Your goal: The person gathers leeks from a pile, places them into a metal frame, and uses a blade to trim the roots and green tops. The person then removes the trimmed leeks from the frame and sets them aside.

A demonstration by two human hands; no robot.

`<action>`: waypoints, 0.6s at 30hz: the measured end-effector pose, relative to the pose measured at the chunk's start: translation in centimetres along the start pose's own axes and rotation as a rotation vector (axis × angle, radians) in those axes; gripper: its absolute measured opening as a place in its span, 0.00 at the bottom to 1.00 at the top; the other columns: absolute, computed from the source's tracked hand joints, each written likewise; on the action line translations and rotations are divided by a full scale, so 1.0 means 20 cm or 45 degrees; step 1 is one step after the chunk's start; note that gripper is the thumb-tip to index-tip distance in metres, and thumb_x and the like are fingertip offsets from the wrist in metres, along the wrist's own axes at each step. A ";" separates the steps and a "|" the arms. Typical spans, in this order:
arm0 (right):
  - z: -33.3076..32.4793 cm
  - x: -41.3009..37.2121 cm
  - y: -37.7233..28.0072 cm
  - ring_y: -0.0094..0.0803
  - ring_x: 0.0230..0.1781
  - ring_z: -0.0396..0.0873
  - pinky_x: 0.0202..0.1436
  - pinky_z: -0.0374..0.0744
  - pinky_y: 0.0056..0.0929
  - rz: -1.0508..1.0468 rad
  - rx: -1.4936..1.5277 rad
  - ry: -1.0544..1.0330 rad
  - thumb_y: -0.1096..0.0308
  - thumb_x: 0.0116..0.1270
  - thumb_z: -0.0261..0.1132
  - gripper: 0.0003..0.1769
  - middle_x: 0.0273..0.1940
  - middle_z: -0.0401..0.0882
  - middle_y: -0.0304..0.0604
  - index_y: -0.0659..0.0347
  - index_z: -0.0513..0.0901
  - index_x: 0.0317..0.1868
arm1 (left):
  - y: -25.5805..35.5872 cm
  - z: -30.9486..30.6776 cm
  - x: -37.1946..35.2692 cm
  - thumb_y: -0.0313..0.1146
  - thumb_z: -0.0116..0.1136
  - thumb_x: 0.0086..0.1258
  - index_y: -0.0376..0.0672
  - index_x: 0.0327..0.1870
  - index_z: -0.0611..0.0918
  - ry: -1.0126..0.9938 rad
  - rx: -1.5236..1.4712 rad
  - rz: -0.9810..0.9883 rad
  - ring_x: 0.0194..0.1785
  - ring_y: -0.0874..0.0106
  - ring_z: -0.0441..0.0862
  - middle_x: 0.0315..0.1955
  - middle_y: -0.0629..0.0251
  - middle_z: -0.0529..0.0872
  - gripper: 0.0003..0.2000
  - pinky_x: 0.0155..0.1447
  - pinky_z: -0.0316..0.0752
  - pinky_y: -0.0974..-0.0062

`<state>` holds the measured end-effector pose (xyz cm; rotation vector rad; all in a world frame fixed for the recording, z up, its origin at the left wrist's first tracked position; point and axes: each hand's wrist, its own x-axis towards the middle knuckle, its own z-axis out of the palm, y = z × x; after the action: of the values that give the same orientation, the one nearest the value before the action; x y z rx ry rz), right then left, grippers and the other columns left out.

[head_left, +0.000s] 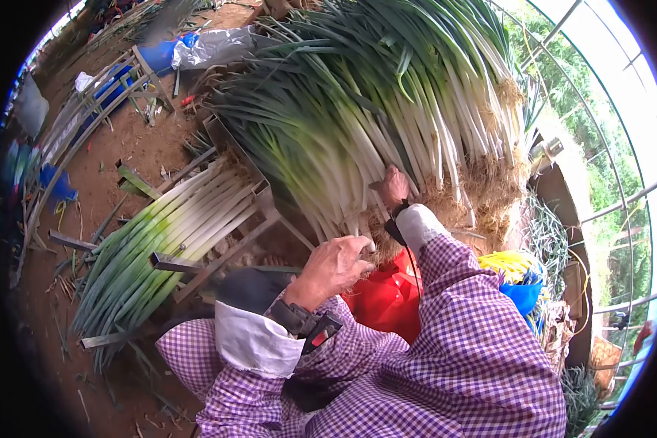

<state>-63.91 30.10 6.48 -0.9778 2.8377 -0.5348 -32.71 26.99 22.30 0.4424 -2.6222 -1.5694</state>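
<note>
A big pile of leeks (pixel 358 109) lies before me, green leaves away from me, white stalks and shaggy roots toward me. My right hand (pixel 396 187) reaches into the white stalks, its fingers closed on a leek; the fingertips are partly hidden. Nearer to me, my left hand (pixel 330 269) hovers beside the root ends of the pile, fingers bent, with a gap between thumb and forefinger. Nothing shows in it. A dark strap (pixel 396 225) circles my right wrist, and a black watch-like band (pixel 303 320) my left.
To the left, a bundle of leeks (pixel 175 233) rests across a metal rack (pixel 226 255). A red bag or cloth (pixel 387 292) lies below my hands. Yellow and blue material (pixel 515 277) sits at right, beside the curved greenhouse frame (pixel 620 204). Leaf scraps litter the soil floor (pixel 58 328).
</note>
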 end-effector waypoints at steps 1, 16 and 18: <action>-0.01 -0.01 -0.01 0.60 0.47 0.85 0.51 0.81 0.54 -0.004 0.019 0.003 0.49 0.48 0.83 0.33 0.41 0.85 0.64 0.68 0.81 0.42 | 0.01 -0.01 0.01 0.37 0.70 0.64 0.34 0.59 0.83 -0.015 0.000 -0.011 0.58 0.47 0.84 0.53 0.44 0.87 0.24 0.63 0.78 0.57; -0.35 -0.07 -0.02 0.45 0.39 0.81 0.43 0.79 0.40 -0.533 0.698 -0.180 0.67 0.49 0.77 0.24 0.39 0.80 0.51 0.56 0.90 0.51 | -0.05 0.08 0.08 0.39 0.70 0.65 0.41 0.53 0.84 0.136 -0.036 0.106 0.50 0.49 0.87 0.44 0.48 0.89 0.18 0.56 0.80 0.55; -0.42 -0.09 -0.05 0.43 0.41 0.80 0.43 0.78 0.38 -0.568 0.601 -0.210 0.72 0.49 0.77 0.27 0.43 0.79 0.50 0.51 0.91 0.54 | 0.01 0.08 0.10 0.39 0.70 0.65 0.42 0.53 0.85 0.079 -0.022 0.010 0.50 0.49 0.87 0.44 0.48 0.89 0.18 0.55 0.80 0.56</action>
<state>-63.61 32.98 14.65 -1.4599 2.1875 -1.0464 -34.94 27.89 21.42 0.4710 -2.5591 -1.5491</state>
